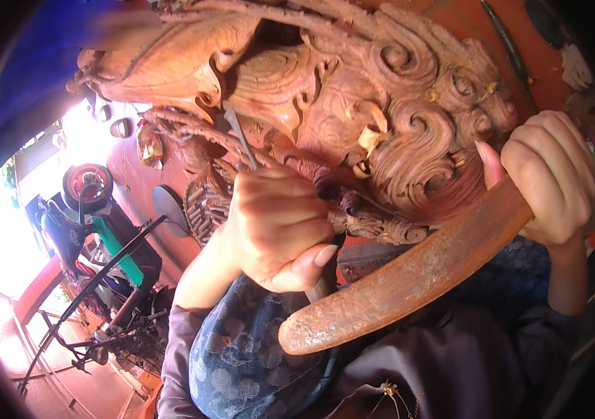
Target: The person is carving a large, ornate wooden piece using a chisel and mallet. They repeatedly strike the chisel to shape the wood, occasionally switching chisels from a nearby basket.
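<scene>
My left hand (pixel 280 227) is closed around a carving chisel (pixel 243 138). Its narrow metal blade sticks out above the fist, with the tip at the carved wood, though I cannot tell whether it touches. The butt of its handle shows below the fist. In my right hand (pixel 548 174) is one end of a long, slightly curved wooden mallet (pixel 409 279), worn pale at its far end. That far end lies just below the chisel's butt. Beyond both hands spreads a large reddish-brown wood carving (pixel 409 146) with swirls and leaf-like folds. Curled wood shavings (pixel 370 140) rest on it.
A motorbike (pixel 88 230) stands at the left by a bright opening. Nearer to me is a round grey disc (pixel 170 209). On the red floor at the upper right lies a long dark tool (pixel 507 42). My knee in patterned blue cloth (pixel 248 356) is below the left hand.
</scene>
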A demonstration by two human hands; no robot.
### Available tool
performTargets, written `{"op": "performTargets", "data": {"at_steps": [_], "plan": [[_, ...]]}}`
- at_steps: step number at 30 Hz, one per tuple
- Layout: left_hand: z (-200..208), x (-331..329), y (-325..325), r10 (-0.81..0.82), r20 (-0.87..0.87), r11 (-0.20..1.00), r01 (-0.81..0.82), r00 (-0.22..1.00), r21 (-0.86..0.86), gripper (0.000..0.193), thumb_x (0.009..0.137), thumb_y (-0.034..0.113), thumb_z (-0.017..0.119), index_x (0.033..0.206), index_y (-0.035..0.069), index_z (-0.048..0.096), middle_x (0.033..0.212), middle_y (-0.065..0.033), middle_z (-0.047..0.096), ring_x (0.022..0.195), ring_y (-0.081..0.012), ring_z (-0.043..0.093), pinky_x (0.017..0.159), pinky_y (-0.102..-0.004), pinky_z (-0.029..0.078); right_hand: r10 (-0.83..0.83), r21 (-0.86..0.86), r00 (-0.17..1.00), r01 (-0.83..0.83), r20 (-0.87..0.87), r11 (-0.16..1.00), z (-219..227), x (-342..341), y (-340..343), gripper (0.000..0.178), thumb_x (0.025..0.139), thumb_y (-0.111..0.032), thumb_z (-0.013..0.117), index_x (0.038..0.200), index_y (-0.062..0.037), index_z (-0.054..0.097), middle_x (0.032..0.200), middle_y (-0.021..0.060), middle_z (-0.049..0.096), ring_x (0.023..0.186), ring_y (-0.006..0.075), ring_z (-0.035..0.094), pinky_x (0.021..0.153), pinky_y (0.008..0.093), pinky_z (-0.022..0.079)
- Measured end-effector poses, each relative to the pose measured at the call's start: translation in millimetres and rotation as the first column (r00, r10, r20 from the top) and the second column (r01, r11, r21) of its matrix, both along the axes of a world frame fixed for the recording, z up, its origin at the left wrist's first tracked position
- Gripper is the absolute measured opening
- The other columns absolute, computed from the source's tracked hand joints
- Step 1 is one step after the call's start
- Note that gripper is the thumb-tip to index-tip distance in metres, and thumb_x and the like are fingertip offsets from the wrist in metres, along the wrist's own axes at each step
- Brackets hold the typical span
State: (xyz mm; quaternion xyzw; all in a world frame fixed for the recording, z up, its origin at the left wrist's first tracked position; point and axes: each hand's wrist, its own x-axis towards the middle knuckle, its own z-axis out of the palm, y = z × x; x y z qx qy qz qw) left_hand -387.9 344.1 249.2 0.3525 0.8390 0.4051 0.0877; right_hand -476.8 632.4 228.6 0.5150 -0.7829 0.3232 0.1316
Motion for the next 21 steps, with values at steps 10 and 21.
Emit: {"op": "performTargets", "data": {"at_steps": [10, 21], "plan": [[-26, 1, -19, 0.102, -0.055, 0.99, -0.096, 0.993, 0.106, 0.043, 0.089, 0.029, 0.048, 0.054, 0.005, 0.049, 0.052, -0.0075, 0.046, 0.045, -0.0259, 0.047, 0.046, -0.0368, 0.035, 0.082, 0.054, 0.994, -0.079, -0.068, 0.995, 0, 31, -11, 0.031, 0.067, -0.001, 0.084, 0.077, 0.0065, 0.055, 0.07, 0.0185, 0.057, 0.065, 0.034, 0.059, 0.057, 0.043, 0.05], [-28, -6, -30, 0.049, -0.08, 0.985, -0.035, 0.996, 0.17, 0.029, 0.08, 0.019, 0.05, 0.056, 0.003, 0.046, 0.054, -0.0118, 0.043, 0.047, -0.0315, 0.043, 0.047, -0.0401, 0.035, 0.119, 0.077, 0.987, -0.111, -0.109, 0.991, 12, 53, -12, 0.054, 0.068, -0.029, 0.086, 0.091, 0.0071, 0.053, 0.079, 0.0194, 0.06, 0.071, 0.0349, 0.06, 0.062, 0.0471, 0.052]]}}
